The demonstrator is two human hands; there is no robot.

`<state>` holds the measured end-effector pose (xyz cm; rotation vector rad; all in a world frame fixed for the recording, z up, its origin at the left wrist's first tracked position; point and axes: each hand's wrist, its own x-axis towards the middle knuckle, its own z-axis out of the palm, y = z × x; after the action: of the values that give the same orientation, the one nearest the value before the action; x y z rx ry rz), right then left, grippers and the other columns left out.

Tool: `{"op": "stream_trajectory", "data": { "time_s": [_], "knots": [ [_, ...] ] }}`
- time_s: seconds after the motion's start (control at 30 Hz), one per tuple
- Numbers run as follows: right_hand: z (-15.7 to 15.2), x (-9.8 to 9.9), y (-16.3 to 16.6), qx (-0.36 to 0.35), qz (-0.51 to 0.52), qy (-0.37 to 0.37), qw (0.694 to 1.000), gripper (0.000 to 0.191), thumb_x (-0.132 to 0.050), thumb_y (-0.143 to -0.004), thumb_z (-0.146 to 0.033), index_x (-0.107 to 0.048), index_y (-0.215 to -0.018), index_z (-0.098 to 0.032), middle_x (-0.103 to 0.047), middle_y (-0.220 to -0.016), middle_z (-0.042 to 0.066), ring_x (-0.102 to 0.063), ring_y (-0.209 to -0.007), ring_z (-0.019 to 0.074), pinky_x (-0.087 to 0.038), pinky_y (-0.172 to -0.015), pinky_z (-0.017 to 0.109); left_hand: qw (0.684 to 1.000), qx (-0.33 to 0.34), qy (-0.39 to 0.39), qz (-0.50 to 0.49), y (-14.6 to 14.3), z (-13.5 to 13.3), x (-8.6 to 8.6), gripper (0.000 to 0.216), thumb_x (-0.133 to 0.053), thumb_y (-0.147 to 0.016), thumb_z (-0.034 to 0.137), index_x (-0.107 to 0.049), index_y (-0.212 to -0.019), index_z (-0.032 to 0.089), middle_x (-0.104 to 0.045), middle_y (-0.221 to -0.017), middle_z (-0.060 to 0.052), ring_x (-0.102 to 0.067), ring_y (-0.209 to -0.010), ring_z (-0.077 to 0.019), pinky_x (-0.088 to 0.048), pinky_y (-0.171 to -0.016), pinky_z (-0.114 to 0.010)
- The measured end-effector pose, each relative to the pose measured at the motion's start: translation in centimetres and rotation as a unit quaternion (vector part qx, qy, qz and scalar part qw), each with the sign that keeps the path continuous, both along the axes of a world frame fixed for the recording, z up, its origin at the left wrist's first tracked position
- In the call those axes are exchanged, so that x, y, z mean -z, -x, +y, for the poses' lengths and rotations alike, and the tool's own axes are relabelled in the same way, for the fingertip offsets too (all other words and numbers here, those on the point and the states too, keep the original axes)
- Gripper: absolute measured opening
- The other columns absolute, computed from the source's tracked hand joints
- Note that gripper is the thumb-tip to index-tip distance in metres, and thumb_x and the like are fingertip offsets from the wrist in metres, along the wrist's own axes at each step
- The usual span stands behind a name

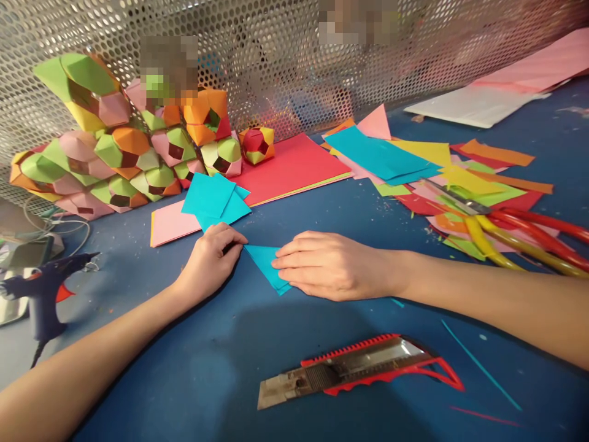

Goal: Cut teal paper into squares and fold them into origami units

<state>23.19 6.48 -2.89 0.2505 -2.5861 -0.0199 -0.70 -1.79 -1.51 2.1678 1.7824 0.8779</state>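
A piece of blue paper (262, 261), folded into a triangle, lies on the dark blue table in front of me. Its left corner is pinched between the thumb and fingers of my left hand (210, 256). My right hand (334, 265) lies flat over the right part of the paper, fingers stretched out and together, hiding that side. Just beyond my left hand are several loose blue paper squares (218, 199), partly on a pink paper stack (172, 224). Nearer to me rests a red utility knife (359, 368) with its wide blade pointing left.
Folded multicoloured paper balls (124, 153) are stacked against a perforated metal screen (276, 67). Red sheets (294, 166) lie behind. Scissors (501, 230) rest on coloured scraps (488, 184) at right. A glue gun (43, 294) stands at left; thin blue strips (481, 363) lie at front right.
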Motion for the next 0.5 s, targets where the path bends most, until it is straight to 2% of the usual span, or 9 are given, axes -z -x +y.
{"op": "stream_trajectory", "data": {
  "time_s": [0.2,0.5],
  "knots": [
    [-0.03,-0.04,0.01,-0.009,0.014,0.005,1.0,0.024,-0.046,-0.095,-0.018,-0.07,-0.099,-0.016,-0.073,-0.105,0.008,-0.065,-0.101,0.0166,-0.05,-0.089,0.035,1.0,-0.016,0.012,-0.012,0.15,0.1,-0.06,0.014,-0.052,-0.085,0.021,-0.066,-0.082,0.022,-0.064,-0.088,-0.003,-0.059,-0.089,-0.0187,-0.047,-0.082,-0.035],
    [-0.03,-0.08,0.02,-0.013,0.017,0.009,1.0,0.025,-0.045,-0.096,-0.018,-0.069,-0.098,-0.014,-0.072,-0.107,0.008,-0.065,-0.099,0.0166,-0.049,-0.088,0.034,0.999,-0.023,0.028,-0.033,0.14,0.02,-0.29,0.019,-0.051,-0.079,0.015,-0.067,-0.084,0.022,-0.064,-0.089,-0.003,-0.059,-0.088,-0.0184,-0.046,-0.08,-0.033]
  ]
}}
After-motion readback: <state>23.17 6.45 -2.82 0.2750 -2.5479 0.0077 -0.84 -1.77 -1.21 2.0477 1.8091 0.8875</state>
